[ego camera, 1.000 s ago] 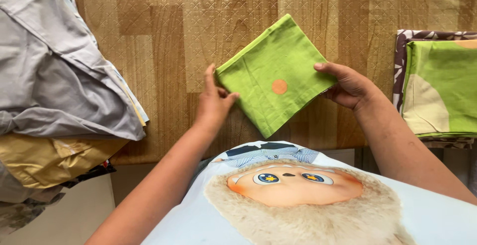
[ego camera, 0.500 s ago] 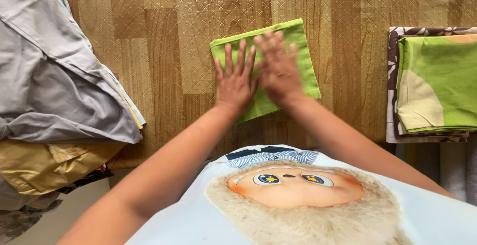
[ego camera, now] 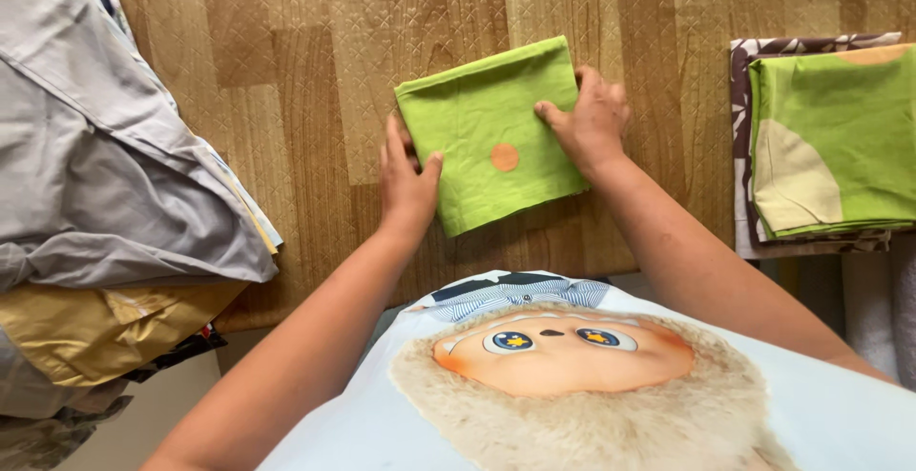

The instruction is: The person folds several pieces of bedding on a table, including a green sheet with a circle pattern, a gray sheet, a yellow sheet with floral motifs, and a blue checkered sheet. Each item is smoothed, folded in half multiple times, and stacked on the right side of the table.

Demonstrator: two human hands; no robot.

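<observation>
A folded green cloth point(ego camera: 482, 118) with an orange dot lies flat on the wood-patterned surface point(ego camera: 305, 80) in the middle of the view. My left hand point(ego camera: 406, 183) grips its left edge, thumb on top. My right hand point(ego camera: 592, 123) grips its right edge, thumb on top and fingers at the side. The cloth sits slightly tilted, its near corner toward my chest.
A heap of grey and yellow fabric point(ego camera: 105, 175) fills the left side. A stack of folded cloths point(ego camera: 821, 146), green on top over a brown patterned one, rests at the right edge. My printed shirt point(ego camera: 572, 376) covers the bottom of the view.
Both hands, flat on top of the cloth half a second ago, have slid out to its left and right edges and now hold it. The cloth went from held up to lying on the surface.
</observation>
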